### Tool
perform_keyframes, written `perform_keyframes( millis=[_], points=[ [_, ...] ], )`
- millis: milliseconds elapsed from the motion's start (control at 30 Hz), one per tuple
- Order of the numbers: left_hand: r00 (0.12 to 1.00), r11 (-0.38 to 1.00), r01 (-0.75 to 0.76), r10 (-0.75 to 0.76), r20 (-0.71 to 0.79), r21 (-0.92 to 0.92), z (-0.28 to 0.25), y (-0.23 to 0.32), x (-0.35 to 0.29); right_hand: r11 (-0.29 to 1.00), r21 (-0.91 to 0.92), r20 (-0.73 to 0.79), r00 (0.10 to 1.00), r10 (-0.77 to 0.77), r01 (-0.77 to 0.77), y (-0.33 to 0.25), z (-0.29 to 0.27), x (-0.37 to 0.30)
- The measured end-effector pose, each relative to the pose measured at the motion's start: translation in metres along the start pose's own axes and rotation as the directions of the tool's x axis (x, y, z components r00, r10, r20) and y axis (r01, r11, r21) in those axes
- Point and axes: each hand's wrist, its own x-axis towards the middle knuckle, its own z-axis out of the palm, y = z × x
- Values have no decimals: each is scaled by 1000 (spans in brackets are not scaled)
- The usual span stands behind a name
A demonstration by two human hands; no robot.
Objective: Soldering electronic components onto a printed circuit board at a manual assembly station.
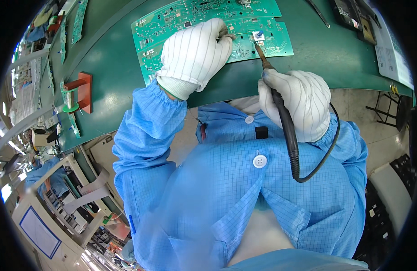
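A green circuit board (280,44) lies on the bench. My left hand (192,56), in a white striped glove, is over it with thumb and fingers pinched. A thin strand of solder wire (239,34) seems to run from the fingertips toward a white square component with a blue shaft (259,35). My right hand (301,101), gloved too, grips a soldering iron (284,118) by its dark handle. The iron's tip points up at the board, just below that component; whether it touches cannot be made out.
Another populated board (208,10) adjoins the first at the far side. On the left, a red stand (85,92) holds a green-rimmed spool (70,101). Narrow boards (80,20) stand further left. A black tray (346,13) and a printed sheet (393,58) lie at right. The iron's cable (328,156) loops near my right sleeve.
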Motion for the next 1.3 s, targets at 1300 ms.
perform_keyframes(
  millis=[1300],
  points=[
    [982, 987, -156, 159, 103, -35, 2, -8, 5, 999, -33, 55, 998, -16, 18, 3, 10, 5]
  ],
)
